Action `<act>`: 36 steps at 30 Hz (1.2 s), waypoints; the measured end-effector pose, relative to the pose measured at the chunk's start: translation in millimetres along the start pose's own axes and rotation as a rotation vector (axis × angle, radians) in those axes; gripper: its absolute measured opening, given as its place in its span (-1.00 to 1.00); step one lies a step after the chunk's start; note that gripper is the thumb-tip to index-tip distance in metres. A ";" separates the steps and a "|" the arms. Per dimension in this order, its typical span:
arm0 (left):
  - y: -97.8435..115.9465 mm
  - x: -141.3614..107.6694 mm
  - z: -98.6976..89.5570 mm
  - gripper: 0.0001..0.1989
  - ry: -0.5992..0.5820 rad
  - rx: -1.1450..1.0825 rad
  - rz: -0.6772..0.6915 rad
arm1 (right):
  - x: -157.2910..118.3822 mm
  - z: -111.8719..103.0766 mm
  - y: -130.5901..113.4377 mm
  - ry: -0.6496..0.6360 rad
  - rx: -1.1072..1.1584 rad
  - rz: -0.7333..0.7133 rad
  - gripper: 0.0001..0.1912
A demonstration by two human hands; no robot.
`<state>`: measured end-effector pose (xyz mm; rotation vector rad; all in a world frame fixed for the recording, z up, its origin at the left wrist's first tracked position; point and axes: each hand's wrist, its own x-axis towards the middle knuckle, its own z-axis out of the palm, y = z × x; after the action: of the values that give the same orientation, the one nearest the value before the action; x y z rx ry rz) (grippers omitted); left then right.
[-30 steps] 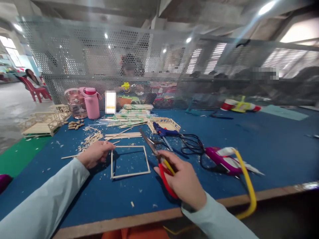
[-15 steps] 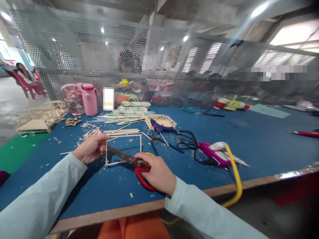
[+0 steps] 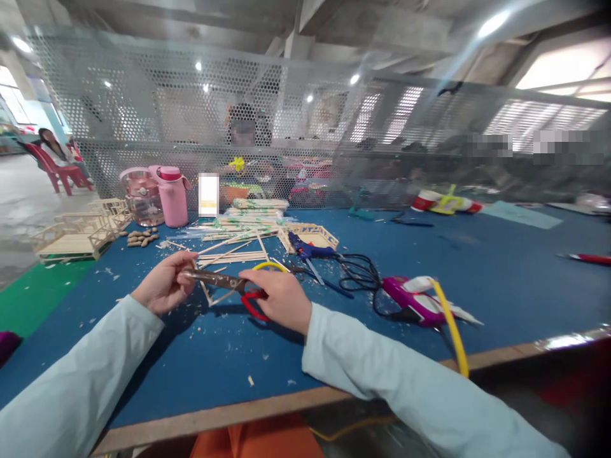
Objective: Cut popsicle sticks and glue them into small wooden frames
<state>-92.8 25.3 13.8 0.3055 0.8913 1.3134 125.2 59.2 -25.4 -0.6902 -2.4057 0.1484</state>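
Note:
My right hand is wrapped round the red and yellow handles of the scissors, whose blades point left. At the blade tips, my left hand pinches a corner of the thin wooden stick frame. The frame is tilted, and the scissors and my right hand partly cover it. Loose wooden sticks lie just behind the frame. A blue glue gun rests behind my right hand, beside a small stick tray.
Pink bottle, clear jug and peanuts stand back left near stick furniture models. A purple tool with black cable and yellow strap lies right. A perforated screen closes the back; people are beyond it.
The scissors have moved left and up, with the blades now at my left fingertips. The stick frame has gone from facing the camera squarely to being tilted. The view has shifted slightly.

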 end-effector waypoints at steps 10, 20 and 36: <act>-11.4 3.8 -11.9 -0.70 -0.195 0.166 0.358 | 8.1 -16.7 -13.3 0.350 0.592 0.280 -0.62; -40.3 6.9 -1.8 -0.63 -0.040 0.565 0.449 | 12.8 -17.0 4.0 0.115 1.064 0.786 -0.46; -26.1 17.5 -2.5 -0.58 -0.038 0.515 0.387 | 9.3 -4.0 5.0 0.100 1.243 0.809 -0.55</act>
<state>-76.3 33.6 -11.8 0.9390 1.1718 1.4050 123.6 68.0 -18.5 -0.8970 -1.3393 1.6715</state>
